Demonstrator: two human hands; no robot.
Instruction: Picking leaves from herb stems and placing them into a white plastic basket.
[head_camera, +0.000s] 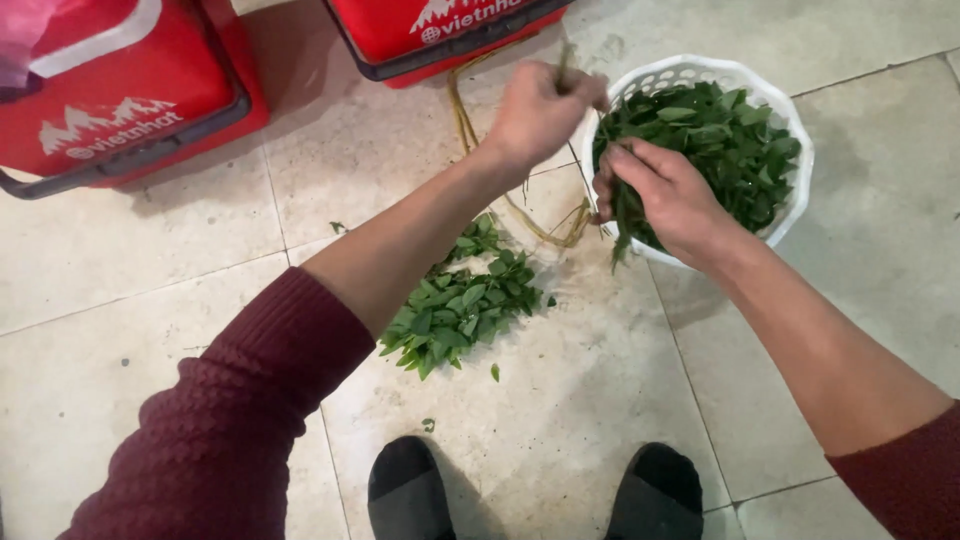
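Looking straight down at a tiled floor (600, 400) here. The left hand (540, 108) is fisted, its grip closed around a thin green stem (564, 62) that pokes up out of the top of the fist. The right hand (668, 198) sits just beside it, a bit lower and closer to the body, with its grip pinched shut on a small bunch of leafy greens (622, 232) that dangles down below the fingers. The two hands are near each other but I can't tell if they're holding the same sprig or two separate bits.

Right behind the right hand's grip, and partly under it, is a white plastic basket (800, 150) with a lattice rim, filled with more green leaves (730, 140). The right hand overlaps the basket's near-left edge.

Below the left grip, down toward the person and mostly under the left forearm, there's a loose pile of plucked leaves (462, 310) lying on the floor, with a few stray leaves scattered just past it. Between that pile and the basket, a tangle of pale yellowish bare stems (545, 225) lies on the tiles, running up beneath the left fist.

Farther out beyond the left grip are two red boxy bags (120, 90) with dark trim. Both sleeves are dark maroon knit, pushed up the forearms. Two dark-socked feet (410, 490) show at the bottom edge.
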